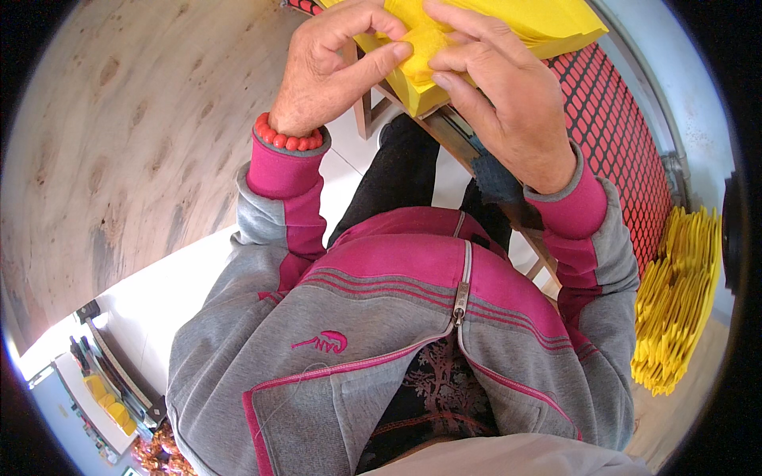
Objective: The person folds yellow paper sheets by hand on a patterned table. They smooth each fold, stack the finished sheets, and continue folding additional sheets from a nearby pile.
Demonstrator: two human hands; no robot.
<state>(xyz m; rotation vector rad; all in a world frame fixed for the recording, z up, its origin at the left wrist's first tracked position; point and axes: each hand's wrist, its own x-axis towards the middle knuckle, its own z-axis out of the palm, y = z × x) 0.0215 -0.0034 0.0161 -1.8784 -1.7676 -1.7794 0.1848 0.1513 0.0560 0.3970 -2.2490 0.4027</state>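
A piece of yellow fabric point(548, 28), thin and creased, lies at the top of the head view with a bunched, folded edge toward me. My left hand point(333, 67) pinches that edge between thumb and index finger; a red bead bracelet point(287, 141) circles its wrist. Close by on the right, my right hand point(508, 95) has its thumb and fingers closed on the same fabric. The two hands are apart, with gathered fabric between their fingertips. The fabric's far part is cut off by the frame.
A large wooden board point(135, 143) fills the left side. Under the fabric runs a red-and-black mesh-patterned surface point(615, 119), beside a wooden frame point(444, 135). A stack of folded yellow fabric pieces point(675, 301) stands at the right. Shiny red-gold items point(163, 452) lie at lower left.
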